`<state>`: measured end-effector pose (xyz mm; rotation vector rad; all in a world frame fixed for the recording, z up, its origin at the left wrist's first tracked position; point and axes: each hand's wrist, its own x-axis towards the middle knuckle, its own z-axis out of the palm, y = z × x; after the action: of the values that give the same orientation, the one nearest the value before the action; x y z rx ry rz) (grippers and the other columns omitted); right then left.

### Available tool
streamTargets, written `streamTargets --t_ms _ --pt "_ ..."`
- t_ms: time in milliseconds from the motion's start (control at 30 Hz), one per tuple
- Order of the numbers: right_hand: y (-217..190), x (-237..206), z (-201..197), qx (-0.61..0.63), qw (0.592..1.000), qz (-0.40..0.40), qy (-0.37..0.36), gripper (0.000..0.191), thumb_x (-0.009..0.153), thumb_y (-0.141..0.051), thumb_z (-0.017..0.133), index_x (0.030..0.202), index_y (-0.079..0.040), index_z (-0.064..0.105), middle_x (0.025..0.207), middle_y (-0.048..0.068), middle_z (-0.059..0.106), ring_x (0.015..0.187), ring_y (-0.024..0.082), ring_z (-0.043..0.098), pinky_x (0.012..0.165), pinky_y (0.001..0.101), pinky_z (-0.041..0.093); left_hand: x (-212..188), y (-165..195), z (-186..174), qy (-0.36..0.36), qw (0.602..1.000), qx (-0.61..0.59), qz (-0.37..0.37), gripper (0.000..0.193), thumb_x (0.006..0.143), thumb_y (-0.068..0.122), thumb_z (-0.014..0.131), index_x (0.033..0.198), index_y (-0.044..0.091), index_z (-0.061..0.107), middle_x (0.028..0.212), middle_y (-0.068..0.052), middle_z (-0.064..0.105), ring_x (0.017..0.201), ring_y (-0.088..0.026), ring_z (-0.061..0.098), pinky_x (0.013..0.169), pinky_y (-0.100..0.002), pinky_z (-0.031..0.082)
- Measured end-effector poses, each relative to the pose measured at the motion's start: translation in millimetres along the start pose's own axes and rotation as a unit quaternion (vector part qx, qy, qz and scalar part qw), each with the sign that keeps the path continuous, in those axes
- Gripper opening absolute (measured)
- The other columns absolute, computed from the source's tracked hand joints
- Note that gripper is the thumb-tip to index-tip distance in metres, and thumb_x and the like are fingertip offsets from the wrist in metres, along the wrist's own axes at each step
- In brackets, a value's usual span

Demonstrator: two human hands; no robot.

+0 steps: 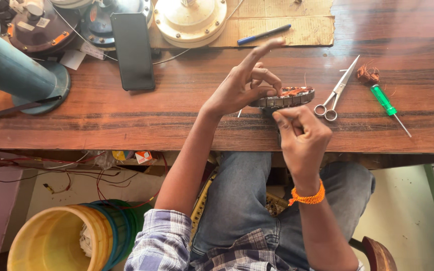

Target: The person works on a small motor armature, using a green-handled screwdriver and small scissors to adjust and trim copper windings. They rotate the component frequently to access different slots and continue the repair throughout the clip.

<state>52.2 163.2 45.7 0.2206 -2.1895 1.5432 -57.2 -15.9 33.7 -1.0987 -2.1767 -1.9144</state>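
Your wooden bench [126, 115] ran across the whole width in front of you, its near edge just above your knees. You held the motor stator [283, 98] a little above that bench, close to the near edge and roughly at its middle. Your left hand [242, 85] gripped the stator from the left, thumb and curled fingers pinched on its rim, while the index finger stuck out straight toward the far side. Your right hand [301, 133] sat just below the stator, closed into a loose fist with the fingertips touching its lower edge; whether it pinched a wire, you could not tell.

To the left of your hands the bench lay bare up to the black phone [133, 50] and the teal tool [18, 70]. To the right, the scissors [336, 93] lay just beside the stator, and the green screwdriver [388, 103] further out.

The stator was a grey, ribbed ring seen edge-on, with reddish copper windings showing along its top.
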Motion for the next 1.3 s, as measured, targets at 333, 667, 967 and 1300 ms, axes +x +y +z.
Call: streamTargets --t_ms 333,667,967,1300 --pt "12 -6 2 0.052 0.999 0.004 0.000 0.006 0.096 -0.002 0.078 0.096 0.000 0.073 0.069 -0.009 0.050 0.060 -0.001 0.032 0.052 0.0234 0.024 0 2 4 0.000 0.999 -0.053 -0.010 0.087 0.095 -0.002 0.077 0.164 0.013 0.027 0.099 -0.002 0.080 0.092 -0.007 0.073 0.068 -0.022 0.045" --pt "37 -28 -2 0.102 0.990 0.093 0.026 0.008 0.098 -0.002 0.073 0.092 0.001 0.068 0.063 -0.011 0.038 0.059 -0.001 0.030 0.051 0.0244 0.022 2 11 7 -0.030 0.997 -0.063 -0.025 0.046 0.099 0.010 0.078 0.142 0.009 0.060 0.109 -0.003 0.076 0.102 -0.011 0.070 0.090 -0.029 0.056" --pt "50 -28 -22 0.070 0.988 0.114 0.077 0.009 0.097 -0.008 0.075 0.102 0.000 0.074 0.067 -0.011 0.039 0.061 0.000 0.030 0.052 0.0244 0.022 -14 52 75 0.157 0.930 0.328 0.052 0.045 0.083 0.020 0.085 0.125 0.020 0.069 0.114 0.001 0.069 0.106 -0.022 0.057 0.096 -0.038 0.051" --pt "34 20 -61 -0.017 0.999 -0.023 0.043 0.011 0.104 -0.012 0.078 0.105 -0.002 0.074 0.073 -0.006 0.056 0.064 0.002 0.037 0.056 0.0240 0.027 -22 25 79 0.226 0.926 0.290 0.087 0.035 0.082 0.020 0.089 0.113 0.019 0.072 0.115 0.003 0.069 0.102 -0.021 0.056 0.092 -0.035 0.051"
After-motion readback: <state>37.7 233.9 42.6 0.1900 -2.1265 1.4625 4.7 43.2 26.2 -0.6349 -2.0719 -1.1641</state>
